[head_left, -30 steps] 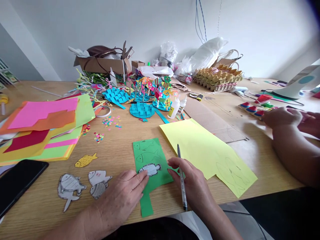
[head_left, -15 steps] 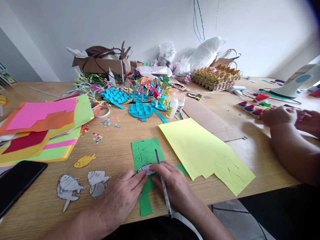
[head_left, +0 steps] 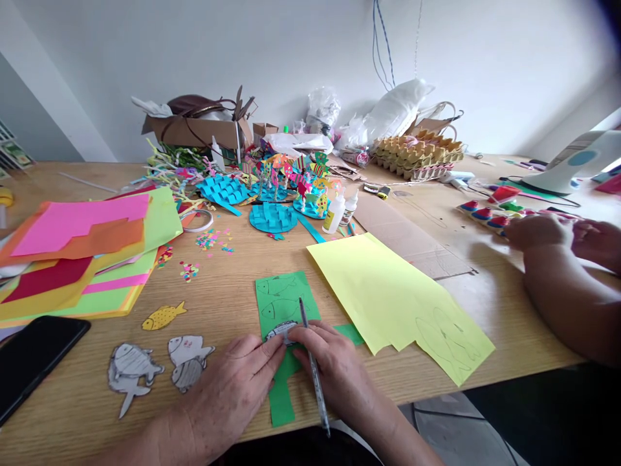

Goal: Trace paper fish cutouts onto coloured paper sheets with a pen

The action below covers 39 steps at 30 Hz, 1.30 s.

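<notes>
A green paper (head_left: 279, 395) lies near the table's front edge, with fish outlines drawn on its upper part. On it a small grey paper fish (head_left: 280, 331) is pressed flat under the fingertips of my left hand (head_left: 240, 375). My right hand (head_left: 330, 362) touches the fish's right end and holds a pen (head_left: 317, 388) between its fingers, tip pointing away from me. Left of my hands lie a yellow paper fish (head_left: 163, 316) and several grey and white paper fish (head_left: 132, 362). A yellow-green sheet (head_left: 383, 285) with pencil outlines is to the right.
Coloured papers (head_left: 82, 226) and a black phone (head_left: 41, 356) are at the left. Blue woven discs (head_left: 272, 217), glue bottles (head_left: 334, 213) and egg trays (head_left: 420, 154) stand farther back. At the right, another person's hands (head_left: 543, 233) are near small coloured pieces.
The view has shifted slightly. My hands stay at the paper fish, with the pen still in my right hand.
</notes>
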### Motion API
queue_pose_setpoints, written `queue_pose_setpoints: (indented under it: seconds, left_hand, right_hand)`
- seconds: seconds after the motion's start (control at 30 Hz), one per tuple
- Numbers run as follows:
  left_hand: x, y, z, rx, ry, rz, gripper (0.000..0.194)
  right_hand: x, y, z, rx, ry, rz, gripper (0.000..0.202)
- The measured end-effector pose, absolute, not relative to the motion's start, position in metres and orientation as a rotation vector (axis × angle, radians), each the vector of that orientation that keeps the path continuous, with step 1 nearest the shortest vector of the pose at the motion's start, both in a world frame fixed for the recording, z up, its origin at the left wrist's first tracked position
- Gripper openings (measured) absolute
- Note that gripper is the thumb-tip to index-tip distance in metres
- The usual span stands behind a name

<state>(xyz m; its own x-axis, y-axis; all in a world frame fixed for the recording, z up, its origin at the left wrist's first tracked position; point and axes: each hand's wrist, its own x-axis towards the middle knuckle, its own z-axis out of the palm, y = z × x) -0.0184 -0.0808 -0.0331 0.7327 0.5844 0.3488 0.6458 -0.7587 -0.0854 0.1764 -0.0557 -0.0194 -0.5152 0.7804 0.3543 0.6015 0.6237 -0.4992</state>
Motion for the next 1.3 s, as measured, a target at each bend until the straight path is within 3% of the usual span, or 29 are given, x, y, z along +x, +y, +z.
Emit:
queue_pose_setpoints:
  seconds: [0.7, 1.3]
  left_hand:
    - [-0.023, -0.08, -0.014, -2.767, -1.015, -0.399, 0.039]
    - [-0.014, -0.083, -0.024, -2.764, -1.125, -0.312, 0.033]
  right_hand:
    - [0.177, -0.057, -0.025, -1.166, -2.39, 0.394, 0.019]
    - [0.181, -0.048, -0.017, -1.179, -2.293, 0.452, 0.019]
